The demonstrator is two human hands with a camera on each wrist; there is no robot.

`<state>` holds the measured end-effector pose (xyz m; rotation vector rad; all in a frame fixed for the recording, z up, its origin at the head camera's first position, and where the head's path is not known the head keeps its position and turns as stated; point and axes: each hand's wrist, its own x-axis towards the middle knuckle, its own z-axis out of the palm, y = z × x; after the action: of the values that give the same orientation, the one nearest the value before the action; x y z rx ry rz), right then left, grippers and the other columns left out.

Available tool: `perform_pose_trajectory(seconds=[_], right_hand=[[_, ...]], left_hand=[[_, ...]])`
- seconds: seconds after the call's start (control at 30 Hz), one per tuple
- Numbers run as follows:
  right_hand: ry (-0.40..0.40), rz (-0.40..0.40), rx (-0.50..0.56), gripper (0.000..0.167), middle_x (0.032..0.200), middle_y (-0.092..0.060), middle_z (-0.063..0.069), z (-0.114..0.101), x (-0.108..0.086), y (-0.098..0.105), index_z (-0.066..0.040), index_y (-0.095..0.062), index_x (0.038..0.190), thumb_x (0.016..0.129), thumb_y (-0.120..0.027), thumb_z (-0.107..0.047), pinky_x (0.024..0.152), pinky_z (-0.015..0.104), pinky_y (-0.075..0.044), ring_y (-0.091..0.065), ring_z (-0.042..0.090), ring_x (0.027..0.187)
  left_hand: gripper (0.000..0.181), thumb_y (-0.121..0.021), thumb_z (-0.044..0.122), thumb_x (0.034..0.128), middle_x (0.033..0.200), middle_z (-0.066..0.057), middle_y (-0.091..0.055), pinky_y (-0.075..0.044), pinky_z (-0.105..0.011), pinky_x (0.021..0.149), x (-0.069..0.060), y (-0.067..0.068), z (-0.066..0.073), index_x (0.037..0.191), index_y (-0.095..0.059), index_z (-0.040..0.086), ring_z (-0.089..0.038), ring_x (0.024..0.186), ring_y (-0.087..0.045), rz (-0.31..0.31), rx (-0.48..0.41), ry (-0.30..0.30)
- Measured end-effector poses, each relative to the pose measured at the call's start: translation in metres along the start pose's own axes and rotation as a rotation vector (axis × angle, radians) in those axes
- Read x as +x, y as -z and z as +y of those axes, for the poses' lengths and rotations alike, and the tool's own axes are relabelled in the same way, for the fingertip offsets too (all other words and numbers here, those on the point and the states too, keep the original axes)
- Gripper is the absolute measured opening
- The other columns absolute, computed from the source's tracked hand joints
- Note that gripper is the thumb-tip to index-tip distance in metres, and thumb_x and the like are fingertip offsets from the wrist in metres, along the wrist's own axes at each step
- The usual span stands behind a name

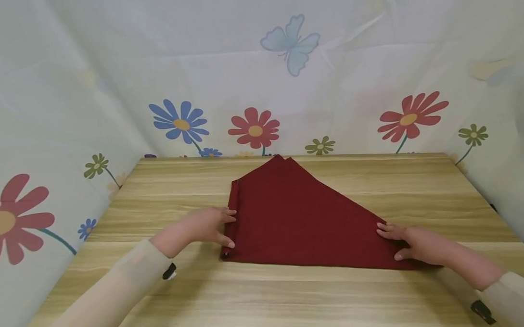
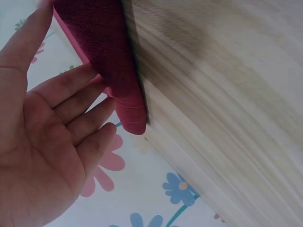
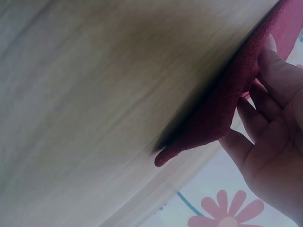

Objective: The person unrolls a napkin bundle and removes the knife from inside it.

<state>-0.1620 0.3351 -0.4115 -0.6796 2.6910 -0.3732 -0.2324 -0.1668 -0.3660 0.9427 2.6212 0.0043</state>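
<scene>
A dark red cloth (image 1: 298, 220) lies folded on the wooden table, with a peak at the far side and a slope down to the right. Its left edge is turned over in a narrow strip. Against that strip rest the fingertips and thumb of my left hand (image 1: 203, 225); the left wrist view shows this hand (image 2: 52, 142) with fingers extended beside the cloth (image 2: 106, 52). My right hand (image 1: 418, 244) touches the cloth's right end, its fingers spread. Seen from the right wrist, the cloth's corner (image 3: 208, 123) points past the fingers, slightly raised off the wood.
Under the cloth is a wood-grain table (image 1: 267, 303). White sheeting (image 1: 223, 49) printed with flowers and a butterfly hangs behind it and along both sides. A dark clip-like piece (image 1: 169, 271) shows under the left sleeve, and another (image 1: 483, 312) under the right.
</scene>
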Motion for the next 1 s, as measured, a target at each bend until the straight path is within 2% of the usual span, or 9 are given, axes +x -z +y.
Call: perform_pose_trajectory(seconds=[0.53, 0.73, 1.0], right_hand=[[0.001, 0.000, 0.006, 0.065, 0.153, -0.050, 0.025, 0.000, 0.000, 0.000, -0.001, -0.058, 0.143, 0.085, -0.079, -0.022, 0.100, 0.035, -0.056, -0.047, 0.051, 0.138], [0.008, 0.002, 0.010, 0.065, 0.153, -0.050, 0.026, 0.002, 0.000, -0.001, 0.000, -0.058, 0.143, 0.085, -0.079, -0.022, 0.100, 0.032, -0.056, -0.047, 0.052, 0.138], [0.016, 0.007, 0.014, 0.064, 0.153, -0.050, 0.027, 0.003, 0.000, -0.002, 0.001, -0.059, 0.142, 0.085, -0.079, -0.021, 0.100, 0.030, -0.055, -0.046, 0.053, 0.138]], left_hand=[[0.074, -0.084, 0.035, 0.0849, 0.156, -0.021, -0.049, -0.046, -0.051, 0.115, -0.012, -0.005, -0.013, 0.142, -0.057, -0.003, -0.041, 0.140, -0.053, 0.013, -0.143, 0.016], [0.076, -0.085, 0.030, 0.0841, 0.156, -0.022, -0.049, -0.045, -0.051, 0.116, -0.015, -0.009, -0.016, 0.145, -0.054, -0.003, -0.042, 0.140, -0.053, -0.017, -0.150, 0.066], [0.073, -0.083, 0.029, 0.0858, 0.155, -0.024, -0.050, -0.045, -0.051, 0.116, -0.020, -0.012, -0.017, 0.144, -0.054, -0.005, -0.043, 0.140, -0.053, -0.017, -0.131, 0.075]])
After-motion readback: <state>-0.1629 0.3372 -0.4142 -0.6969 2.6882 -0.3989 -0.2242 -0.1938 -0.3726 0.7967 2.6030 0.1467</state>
